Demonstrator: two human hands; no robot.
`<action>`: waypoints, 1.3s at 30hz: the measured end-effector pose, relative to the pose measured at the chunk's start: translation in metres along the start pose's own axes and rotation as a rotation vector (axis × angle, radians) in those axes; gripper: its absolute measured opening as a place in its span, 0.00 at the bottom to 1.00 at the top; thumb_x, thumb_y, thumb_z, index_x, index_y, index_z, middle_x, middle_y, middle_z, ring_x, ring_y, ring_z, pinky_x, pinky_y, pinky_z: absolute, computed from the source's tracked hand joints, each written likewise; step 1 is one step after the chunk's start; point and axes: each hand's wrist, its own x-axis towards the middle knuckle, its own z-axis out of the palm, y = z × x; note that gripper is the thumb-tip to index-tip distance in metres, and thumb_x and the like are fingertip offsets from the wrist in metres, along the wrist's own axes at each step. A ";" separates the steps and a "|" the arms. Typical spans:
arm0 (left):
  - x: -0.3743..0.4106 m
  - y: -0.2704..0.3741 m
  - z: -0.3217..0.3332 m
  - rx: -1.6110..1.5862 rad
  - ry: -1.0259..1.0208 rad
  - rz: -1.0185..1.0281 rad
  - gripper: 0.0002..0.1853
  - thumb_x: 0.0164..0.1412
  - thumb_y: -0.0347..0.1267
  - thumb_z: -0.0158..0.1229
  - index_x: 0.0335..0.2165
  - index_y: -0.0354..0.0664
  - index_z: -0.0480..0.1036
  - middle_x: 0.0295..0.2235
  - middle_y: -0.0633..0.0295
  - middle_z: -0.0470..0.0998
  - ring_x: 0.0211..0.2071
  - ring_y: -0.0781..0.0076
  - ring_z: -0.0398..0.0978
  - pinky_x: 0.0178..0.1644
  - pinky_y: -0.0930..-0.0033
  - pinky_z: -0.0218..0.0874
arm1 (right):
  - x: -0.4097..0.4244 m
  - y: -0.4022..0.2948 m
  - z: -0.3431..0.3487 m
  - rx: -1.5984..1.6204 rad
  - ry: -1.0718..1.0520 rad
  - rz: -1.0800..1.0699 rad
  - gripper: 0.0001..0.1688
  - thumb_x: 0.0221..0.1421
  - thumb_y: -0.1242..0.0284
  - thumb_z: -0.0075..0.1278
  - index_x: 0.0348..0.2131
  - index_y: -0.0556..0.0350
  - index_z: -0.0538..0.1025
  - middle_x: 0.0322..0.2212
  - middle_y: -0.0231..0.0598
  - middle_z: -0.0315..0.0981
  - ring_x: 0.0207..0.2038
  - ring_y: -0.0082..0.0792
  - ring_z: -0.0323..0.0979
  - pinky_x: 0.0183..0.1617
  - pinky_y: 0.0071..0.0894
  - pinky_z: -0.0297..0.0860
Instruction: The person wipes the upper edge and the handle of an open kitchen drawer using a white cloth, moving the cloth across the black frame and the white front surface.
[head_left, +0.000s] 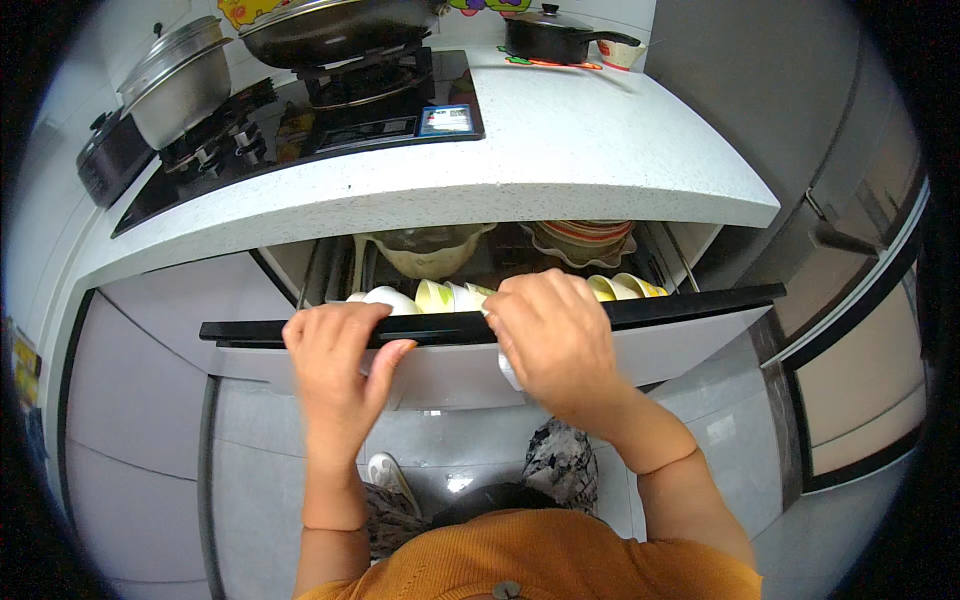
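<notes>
A drawer is pulled out below the countertop, its pale front (450, 375) topped by a black edge strip (697, 301). My left hand (341, 352) grips the left part of this strip, fingers over the top and thumb on the near side. Farther right, my right hand (559, 337) curls over the same strip. A small white thing (510, 371) shows beneath its palm; what it is I cannot tell. Just behind the strip stands a row of cups or bowls, including a white one (391, 300), a green-and-white one (435, 296) and yellow-rimmed ones (637, 283).
Deeper in the drawer are a cream wavy-rimmed bowl (427, 251) and stacked plates (585, 240). The white speckled countertop (570, 142) overhangs it. On and beside the gas hob (292, 142) stand a wok (337, 37) and a steel pot (180, 90). A black saucepan (551, 37) sits at the back.
</notes>
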 end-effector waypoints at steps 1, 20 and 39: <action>0.000 0.004 0.002 -0.012 0.003 0.021 0.18 0.50 0.38 0.69 0.38 0.41 0.76 0.36 0.61 0.78 0.41 0.61 0.73 0.55 0.57 0.54 | -0.001 -0.001 -0.001 0.000 0.013 -0.004 0.07 0.48 0.75 0.56 0.31 0.53 0.75 0.31 0.35 0.73 0.34 0.37 0.72 0.38 0.38 0.67; -0.005 0.004 0.016 -0.036 0.084 0.191 0.19 0.50 0.40 0.68 0.40 0.44 0.80 0.33 0.65 0.78 0.35 0.66 0.73 0.46 0.62 0.55 | -0.032 0.034 -0.075 0.022 -0.139 0.096 0.13 0.43 0.80 0.65 0.33 0.53 0.80 0.31 0.37 0.75 0.34 0.40 0.73 0.36 0.36 0.70; 0.000 -0.006 0.029 -0.045 0.159 0.188 0.18 0.50 0.42 0.67 0.38 0.45 0.80 0.31 0.67 0.78 0.33 0.68 0.73 0.46 0.63 0.53 | -0.028 0.035 -0.044 -0.030 -0.015 0.050 0.10 0.39 0.78 0.66 0.24 0.50 0.78 0.28 0.32 0.73 0.29 0.34 0.71 0.32 0.34 0.66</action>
